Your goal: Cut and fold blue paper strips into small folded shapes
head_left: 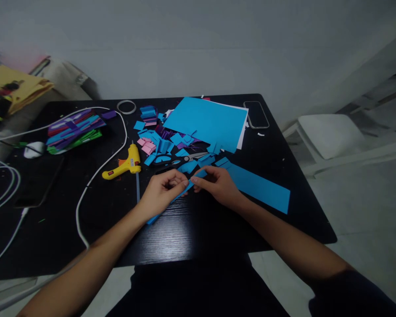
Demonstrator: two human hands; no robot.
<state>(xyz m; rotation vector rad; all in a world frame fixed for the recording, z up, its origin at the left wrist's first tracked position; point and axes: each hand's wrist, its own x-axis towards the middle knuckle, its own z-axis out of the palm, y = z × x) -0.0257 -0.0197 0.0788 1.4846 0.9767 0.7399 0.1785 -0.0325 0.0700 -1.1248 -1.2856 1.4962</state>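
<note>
A narrow blue paper strip (200, 174) slants between my hands, its lower end sticking out below my left wrist. My left hand (166, 190) pinches it near the middle, thumb on top. Close beside it, my right hand (216, 182) grips the strip near its upper end. Just beyond my fingers are scissors (195, 156) with dark handles, partly among small blue folded pieces (158, 141). A wider blue strip (260, 185) lies flat to the right, partly behind my right hand.
A yellow glue gun (130, 164) lies left of my hands, near a white cable (81, 207). Large blue sheets (207, 121) and a phone (258, 115) are at the back. Bundled coloured strips (74, 130) lie back left on the black table (303, 215). A white chair (330, 134) stands right.
</note>
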